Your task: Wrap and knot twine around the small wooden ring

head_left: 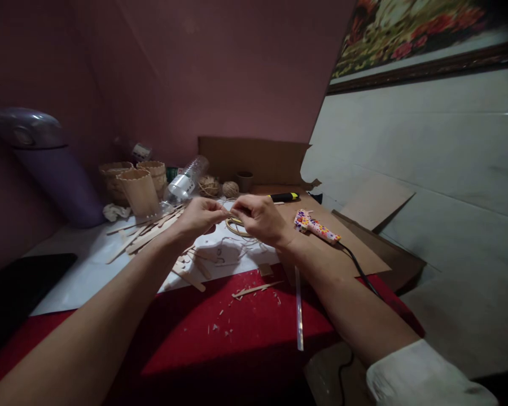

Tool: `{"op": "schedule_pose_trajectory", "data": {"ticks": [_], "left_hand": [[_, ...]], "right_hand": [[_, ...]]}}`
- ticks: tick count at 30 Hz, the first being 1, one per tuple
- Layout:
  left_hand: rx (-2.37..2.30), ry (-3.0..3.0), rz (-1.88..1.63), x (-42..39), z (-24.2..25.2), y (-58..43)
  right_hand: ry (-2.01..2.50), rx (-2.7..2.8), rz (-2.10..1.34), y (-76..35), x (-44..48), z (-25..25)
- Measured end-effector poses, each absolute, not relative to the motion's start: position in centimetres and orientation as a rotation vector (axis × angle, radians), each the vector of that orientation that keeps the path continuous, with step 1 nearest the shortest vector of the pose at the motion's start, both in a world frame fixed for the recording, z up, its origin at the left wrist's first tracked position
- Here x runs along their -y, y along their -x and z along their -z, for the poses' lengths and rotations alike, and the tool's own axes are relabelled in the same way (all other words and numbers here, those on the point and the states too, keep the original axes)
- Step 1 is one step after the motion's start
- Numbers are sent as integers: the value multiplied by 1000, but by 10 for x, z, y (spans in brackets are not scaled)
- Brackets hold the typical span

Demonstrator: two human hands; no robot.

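Observation:
My left hand and my right hand meet over the white paper, fingertips pinched close together. Whatever sits between them is too small to make out. Just beneath the fingers lies a yellowish ring-shaped thing, partly hidden by my right hand, with thin loose string around it. Wooden craft sticks are heaped left of my left hand, and more lie below it. A flower-patterned glue gun rests on cardboard to the right of my right hand.
Behind stand stick-covered cups, a clear plastic bottle, twine balls and a black-yellow cutter. A purple flask is at the left. Wood scraps litter the red cloth; a clear glue stick overhangs its edge.

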State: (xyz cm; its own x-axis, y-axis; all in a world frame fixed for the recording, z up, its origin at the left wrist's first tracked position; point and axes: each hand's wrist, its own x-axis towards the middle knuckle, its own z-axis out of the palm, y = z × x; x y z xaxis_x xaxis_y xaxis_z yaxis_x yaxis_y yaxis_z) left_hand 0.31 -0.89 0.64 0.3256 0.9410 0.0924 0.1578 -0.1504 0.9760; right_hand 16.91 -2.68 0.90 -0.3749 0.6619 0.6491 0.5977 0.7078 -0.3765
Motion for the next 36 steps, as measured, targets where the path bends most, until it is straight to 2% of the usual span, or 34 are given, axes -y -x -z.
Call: {"op": "schedule_pose_trajectory", "data": {"ticks": [6,9,23,29,36], "left_hand": [[-1019,-1559,-1064,12,-10,-4],[-1020,-1574,-1047,13,-11,-5],[-737,-1410,-900,12,-11,2],[-760,-1210,-816,14,-14,1],[-781,-1262,-758,7,-10,6]], "right_hand": [[1144,1793,-919,-166,25,-12],[1114,1737,-1162,-171,22,-11],[1062,1692,-1176,-171,28,-22],[1023,1762,-1142,-171,28,-21],[1001,1816,-1117,-173,24,-17]]}}
